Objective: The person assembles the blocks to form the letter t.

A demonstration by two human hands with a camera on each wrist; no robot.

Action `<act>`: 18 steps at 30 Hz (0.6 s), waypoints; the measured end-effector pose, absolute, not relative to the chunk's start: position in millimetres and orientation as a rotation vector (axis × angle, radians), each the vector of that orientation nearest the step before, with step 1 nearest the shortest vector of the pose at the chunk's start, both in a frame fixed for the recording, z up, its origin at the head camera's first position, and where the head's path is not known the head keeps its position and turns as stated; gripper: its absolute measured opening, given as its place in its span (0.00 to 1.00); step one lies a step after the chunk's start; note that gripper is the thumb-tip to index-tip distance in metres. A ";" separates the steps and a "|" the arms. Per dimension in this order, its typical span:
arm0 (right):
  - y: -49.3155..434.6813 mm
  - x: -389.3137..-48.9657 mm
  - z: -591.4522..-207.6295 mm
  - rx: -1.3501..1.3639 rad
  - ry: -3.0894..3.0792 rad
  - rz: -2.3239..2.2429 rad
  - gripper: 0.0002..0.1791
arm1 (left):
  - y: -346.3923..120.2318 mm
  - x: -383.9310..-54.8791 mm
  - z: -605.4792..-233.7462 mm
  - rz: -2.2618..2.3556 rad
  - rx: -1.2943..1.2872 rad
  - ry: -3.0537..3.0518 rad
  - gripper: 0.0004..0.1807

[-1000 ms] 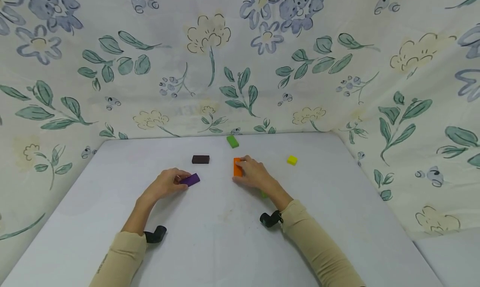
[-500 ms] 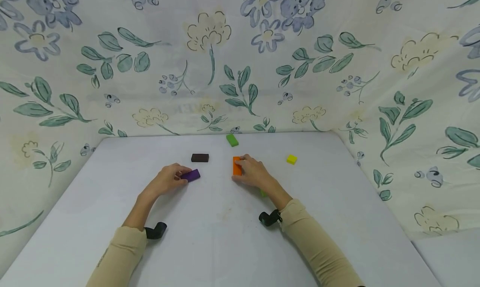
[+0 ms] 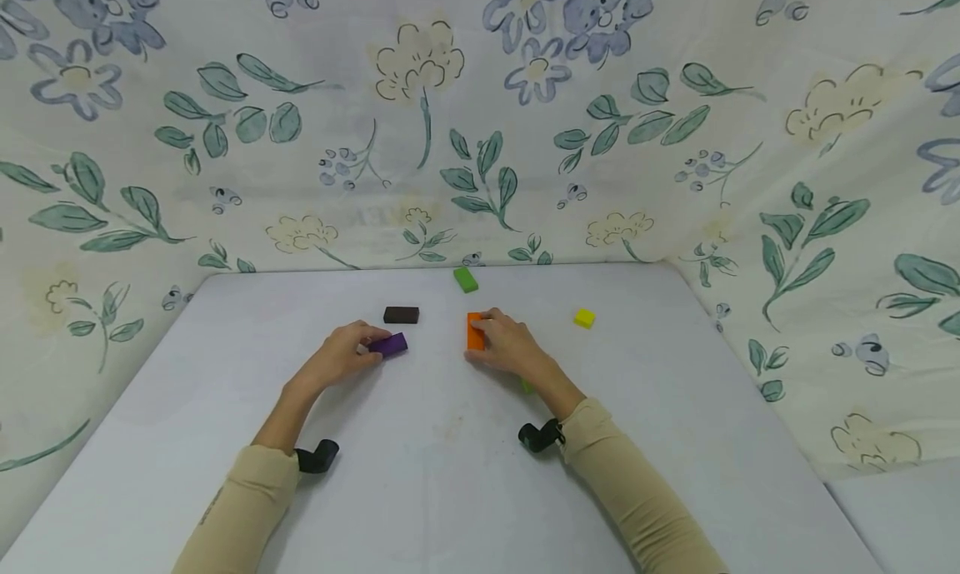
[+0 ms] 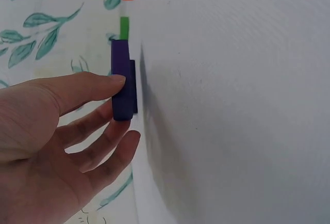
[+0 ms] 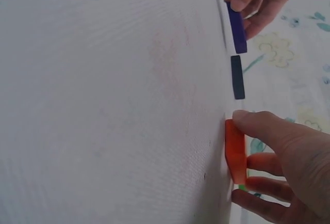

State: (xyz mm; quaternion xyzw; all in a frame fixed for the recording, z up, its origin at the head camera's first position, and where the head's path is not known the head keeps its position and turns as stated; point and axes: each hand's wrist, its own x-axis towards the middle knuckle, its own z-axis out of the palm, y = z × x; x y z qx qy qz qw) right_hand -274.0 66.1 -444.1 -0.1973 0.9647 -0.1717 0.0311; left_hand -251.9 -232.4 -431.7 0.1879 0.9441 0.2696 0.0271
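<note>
Purple block pinched in left grip, orange block held in right grip; probably light, stiff; take by ends.

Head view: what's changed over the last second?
The left hand has moved the purple block forward and slightly right, nearer the dark brown block. Nothing was newly gripped or released. The right hand still holds the orange block; dark brown block, yellow block and far green block stayed put.

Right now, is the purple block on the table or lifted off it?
Lifted: the left wrist view shows the purple block apart from its shadow.
</note>
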 end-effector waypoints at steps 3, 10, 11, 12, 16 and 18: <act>66.2 -274.1 -443.9 -0.604 2.970 -0.535 0.34 | -229.9 -252.2 -430.7 0.838 0.583 2.919 0.21; 66.0 -275.3 -445.3 -0.600 2.972 -0.519 0.35 | -225.5 -251.5 -427.7 0.876 0.628 2.931 0.21; 66.1 -275.5 -445.6 -0.602 2.972 -0.520 0.35 | -224.8 -251.6 -427.0 0.877 0.626 2.932 0.21; 66.0 -275.7 -445.8 -0.604 2.973 -0.520 0.35 | -224.1 -251.9 -426.3 0.873 0.627 2.935 0.21; 66.4 -276.5 -447.0 -0.608 2.971 -0.524 0.35 | -220.8 -255.0 -423.7 0.848 0.628 2.944 0.21; 66.7 -276.9 -447.6 -0.608 2.973 -0.519 0.35 | -218.8 -257.8 -422.4 0.832 0.636 2.948 0.21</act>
